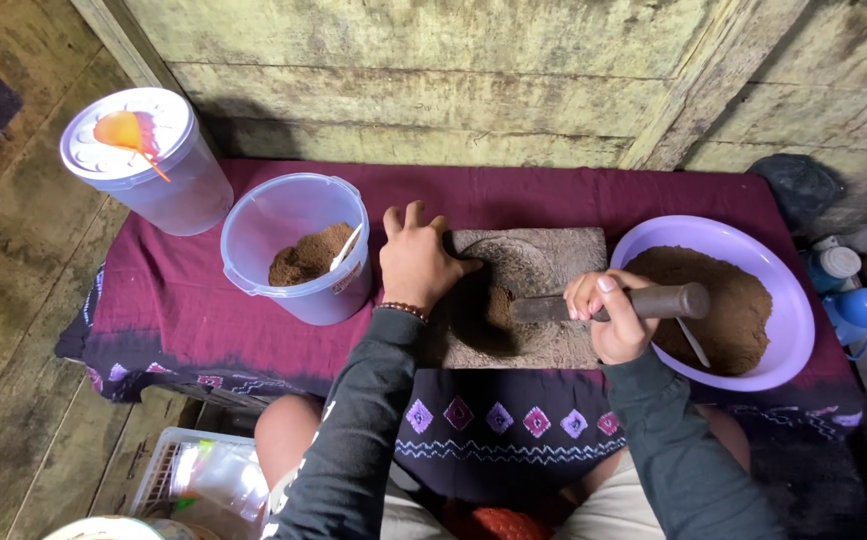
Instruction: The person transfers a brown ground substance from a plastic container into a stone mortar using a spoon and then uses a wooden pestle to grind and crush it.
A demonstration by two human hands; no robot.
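Surface: maroon cloth (553, 195) over my bench, below a wooden wall.
Left hand (416, 262): spread flat, steadying the stone mortar (538, 255).
Right hand (618, 318): closed around the pestle (643, 302), tip in brown powder (498, 308).
Sides: lilac basin (788, 300) right, clear bucket (293, 215) left.

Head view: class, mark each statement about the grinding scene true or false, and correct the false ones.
1. The right hand grips a pestle. True.
2. The left hand holds a spoon. False: it rests flat on the stone mortar.
3. The purple bowl holds brown powder. True.
4. The open bucket is empty. False: it holds brown powder and a scoop.
5. The lidded tub stands right of the bowl. False: it stands far left, beyond the bucket.
6. A maroon cloth lies under the vessels. True.
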